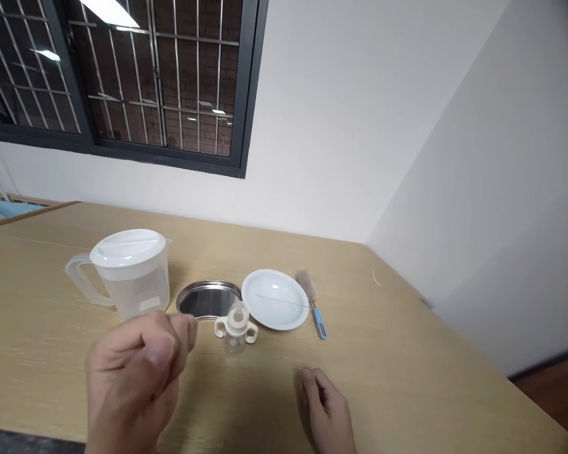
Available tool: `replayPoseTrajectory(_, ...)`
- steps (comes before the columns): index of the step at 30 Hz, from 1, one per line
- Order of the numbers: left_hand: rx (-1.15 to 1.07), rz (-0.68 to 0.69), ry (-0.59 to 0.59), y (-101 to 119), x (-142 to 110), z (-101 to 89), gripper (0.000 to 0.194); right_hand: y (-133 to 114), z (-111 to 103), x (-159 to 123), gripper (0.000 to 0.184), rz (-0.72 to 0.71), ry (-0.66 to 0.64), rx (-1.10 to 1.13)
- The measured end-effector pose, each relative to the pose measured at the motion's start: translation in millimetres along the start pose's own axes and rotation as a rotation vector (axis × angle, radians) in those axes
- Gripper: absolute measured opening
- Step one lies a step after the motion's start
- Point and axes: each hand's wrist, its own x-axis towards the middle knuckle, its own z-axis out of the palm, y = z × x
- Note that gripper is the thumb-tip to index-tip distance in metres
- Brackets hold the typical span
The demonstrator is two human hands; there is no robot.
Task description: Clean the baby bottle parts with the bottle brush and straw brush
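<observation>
left grip (135, 378), a closed fist, and right grip (330, 410), curled closed, show nothing held; beyond them a bottle (238, 320) stands upright, handles (255, 331) spread, likely for easy lifting.

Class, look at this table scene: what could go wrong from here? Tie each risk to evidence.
The raised left hand appears near the lidded pitcher, so it might bump it. The two-handled bottle stands close to the tray and plate; reaching past could tip it. Shifting the plate might nudge the brush beside it.
</observation>
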Motion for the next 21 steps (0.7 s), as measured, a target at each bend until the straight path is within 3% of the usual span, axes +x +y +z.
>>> replayPoseTrajectory(4,-0.045,0.155,0.06,-10,29,4.7,0.045,3,1,0,0.046,0.006,-0.008,-0.018)
replayPoseTrajectory(7,0.041,0.235,0.063,-25,53,12.3,0.047,4,1,1,0.046,0.006,-0.007,-0.031)
replayPoseTrajectory(11,0.174,0.292,-0.105,-61,77,14.0,0.056,4,1,3,0.048,0.009,-0.005,-0.029)
replayPoseTrajectory(17,0.367,0.212,-0.37,-125,88,-16.5,0.06,7,0,5,0.048,0.0,-0.02,-0.037)
replayPoseTrajectory(21,0.49,0.233,-0.499,-150,82,-47.1,0.063,17,0,6,0.045,0.016,-0.035,-0.035)
